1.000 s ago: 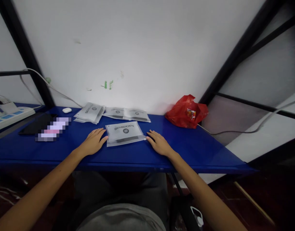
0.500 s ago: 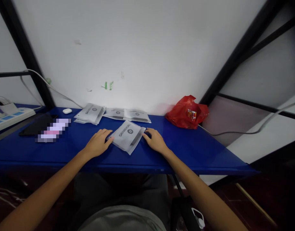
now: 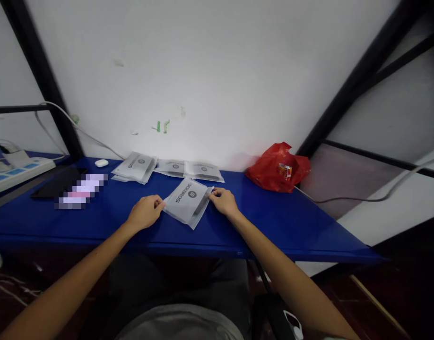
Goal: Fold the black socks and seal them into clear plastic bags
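A frosted plastic pouch (image 3: 183,200) with dark lettering and a round logo lies at an angle on the blue table (image 3: 284,222). My left hand (image 3: 146,211) is closed, pinching the pouch's left corner between thumb and finger. On the other side, my right hand (image 3: 223,200) pinches its upper right corner. Something dark shows through the pouch along its right side. Behind it, against the wall, lie more such pouches: a small pile (image 3: 136,166) on the left and flatter ones (image 3: 203,171) in the middle.
A red plastic bag (image 3: 277,170) sits at the back right. Toward the left are a white earphone case (image 3: 101,163), a dark tablet-like slab (image 3: 54,183), a blurred-out phone-like object (image 3: 82,191) and a power strip (image 3: 23,172). Black frame bars rise at both sides.
My left fingers have gone from spread beside the pouch to pinching its left corner. My right fingers have closed on the opposite corner. The pouch has barely moved; the view has shifted slightly.
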The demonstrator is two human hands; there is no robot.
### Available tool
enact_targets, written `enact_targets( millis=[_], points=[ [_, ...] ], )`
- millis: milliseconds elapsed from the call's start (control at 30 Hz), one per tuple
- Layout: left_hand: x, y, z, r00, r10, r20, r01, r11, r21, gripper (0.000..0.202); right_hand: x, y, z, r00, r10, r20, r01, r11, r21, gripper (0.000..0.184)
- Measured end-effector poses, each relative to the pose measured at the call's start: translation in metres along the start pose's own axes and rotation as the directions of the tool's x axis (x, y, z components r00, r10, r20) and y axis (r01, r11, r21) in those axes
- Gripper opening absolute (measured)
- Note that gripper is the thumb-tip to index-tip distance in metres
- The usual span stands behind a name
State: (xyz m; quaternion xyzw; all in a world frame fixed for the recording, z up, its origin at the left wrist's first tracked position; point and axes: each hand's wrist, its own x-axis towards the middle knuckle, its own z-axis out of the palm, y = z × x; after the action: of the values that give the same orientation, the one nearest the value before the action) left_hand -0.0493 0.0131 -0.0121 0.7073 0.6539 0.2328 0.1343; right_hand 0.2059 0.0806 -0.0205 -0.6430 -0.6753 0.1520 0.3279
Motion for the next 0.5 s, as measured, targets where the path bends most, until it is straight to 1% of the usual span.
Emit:
enact_targets(
  millis=[100, 267, 400, 500],
  points=[
    [-0.003, -0.003, 0.000, 1.000, -0.003, -0.004, 0.003, 1.000, -0.021, 0.020, 0.000, -0.003, 0.003, 1.000, 0.004, -0.018, -0.003, 0.999, 0.038, 0.012],
    [-0.014, -0.009, -0.006, 0.999, -0.032, -0.027, 0.032, 0.999, -0.033, 0.019, -0.002, -0.011, 0.007, 0.998, -0.047, -0.036, 0.051, 0.992, 0.112, 0.012],
    [-0.028, -0.018, -0.016, 0.994, -0.082, -0.070, 0.082, 0.997, -0.012, 0.020, -0.005, -0.024, 0.015, 0.996, -0.091, -0.009, 0.091, 0.987, 0.133, 0.012],
    [-0.039, -0.029, -0.026, 0.986, -0.138, -0.095, 0.142, 0.989, 0.037, 0.021, -0.006, -0.039, 0.027, 0.991, -0.127, 0.034, 0.122, 0.985, 0.124, 0.010]
  ],
)
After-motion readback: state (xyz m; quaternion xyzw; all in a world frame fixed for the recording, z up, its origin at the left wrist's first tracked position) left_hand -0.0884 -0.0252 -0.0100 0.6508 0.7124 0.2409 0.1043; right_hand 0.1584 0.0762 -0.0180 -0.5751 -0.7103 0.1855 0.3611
